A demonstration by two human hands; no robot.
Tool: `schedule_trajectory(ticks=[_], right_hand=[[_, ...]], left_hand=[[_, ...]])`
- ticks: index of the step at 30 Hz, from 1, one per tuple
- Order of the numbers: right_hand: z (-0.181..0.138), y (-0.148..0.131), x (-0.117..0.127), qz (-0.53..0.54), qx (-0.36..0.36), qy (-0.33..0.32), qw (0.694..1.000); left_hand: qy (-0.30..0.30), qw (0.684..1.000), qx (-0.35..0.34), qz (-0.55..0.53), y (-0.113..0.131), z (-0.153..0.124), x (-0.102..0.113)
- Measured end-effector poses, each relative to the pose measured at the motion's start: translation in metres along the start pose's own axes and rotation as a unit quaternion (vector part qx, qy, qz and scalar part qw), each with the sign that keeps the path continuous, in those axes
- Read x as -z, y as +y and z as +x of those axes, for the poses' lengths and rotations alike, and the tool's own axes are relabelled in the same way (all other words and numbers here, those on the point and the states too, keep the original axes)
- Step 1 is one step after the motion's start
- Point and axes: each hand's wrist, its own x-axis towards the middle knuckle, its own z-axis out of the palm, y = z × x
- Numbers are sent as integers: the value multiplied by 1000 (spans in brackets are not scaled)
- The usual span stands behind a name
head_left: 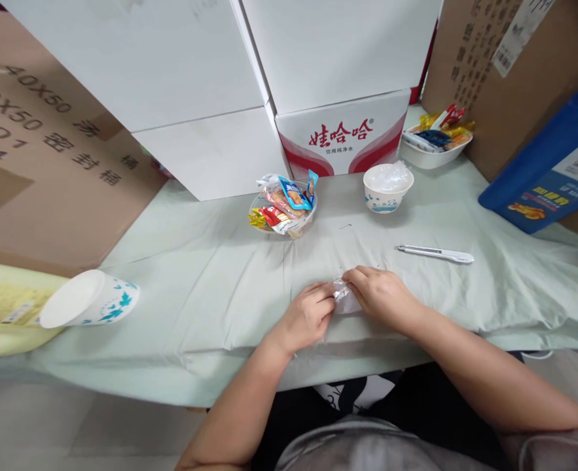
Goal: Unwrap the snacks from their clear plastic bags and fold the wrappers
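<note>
- L. hand (308, 315) and r. hand (384, 294) pinch clear plastic (348, 303) betw. their fingertips, near ctr. of cloth-covered surface (210, 275).
- Beyond r. hand, to the r.: slim white cutter (436, 254), lying flat.
- Farther, ctr.: wrapped snacks (286, 201) in clear bowl; to its r., paper bowl (387, 202) w/ crumpled plastic in its mouth.
- Far r.: white tray (431, 157) w/ more pkts.; blue pack (544, 176) nearer.
- Left: paper tub (114, 299). Far: white cartons (340, 140).
</note>
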Motion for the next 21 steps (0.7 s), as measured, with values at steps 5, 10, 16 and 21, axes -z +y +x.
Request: schedule_trajectory(ticks=[5,10,16,21], right_hand=[[18,4,-18,-71,-32,-8,997],[15,4,-23,-83,-30,0,996],[11,14,-15,-68,-37,125,989],[0,8,-18,73,163,77,981]], left_hand=[[42,998,30,-18,2,-5,1],[83,996,-2,11,7,-6,6],[14,998,52,21,6,1,0],[41,998,54,14,5,-3,0]])
